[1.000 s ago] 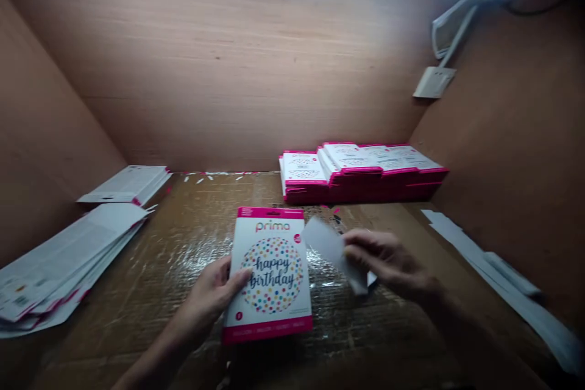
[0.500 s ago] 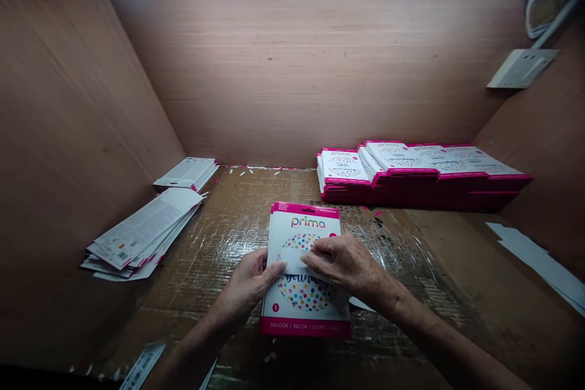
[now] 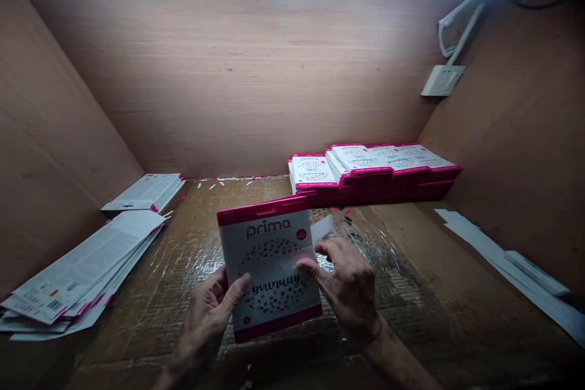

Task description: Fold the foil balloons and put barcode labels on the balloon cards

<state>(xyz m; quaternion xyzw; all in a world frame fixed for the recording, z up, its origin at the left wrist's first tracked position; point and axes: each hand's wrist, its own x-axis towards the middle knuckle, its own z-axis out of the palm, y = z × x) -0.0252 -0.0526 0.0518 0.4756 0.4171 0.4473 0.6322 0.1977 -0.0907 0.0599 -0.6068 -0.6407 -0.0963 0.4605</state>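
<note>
Held up and tilted above the cardboard surface is a small stack of balloon packets [image 3: 269,311], white with pink top and bottom strips, coloured dots and the word "prima". My left hand [image 3: 208,311] grips its left edge, thumb on the front, fingers hidden behind. My right hand [image 3: 350,283] is closed at the right edge, with the thumb on the front and the index finger bent by the side. A pale paper strip [image 3: 278,267] lies across the front of the packets under both thumbs. A white strip end [image 3: 322,228] sticks out behind the right edge.
Stacked packets [image 3: 388,186] stand at the back right. Loose printed cards [image 3: 86,262] lie fanned at left, with a card stack [image 3: 144,191] behind. White paper strips [image 3: 498,262] lie at right. Wooden walls [image 3: 256,73] surround the cardboard-covered surface [image 3: 402,292].
The packets have been lifted and tilted. My right hand has moved from the middle of the front to the right edge, and a strip end now shows behind. The view has shifted up and right.
</note>
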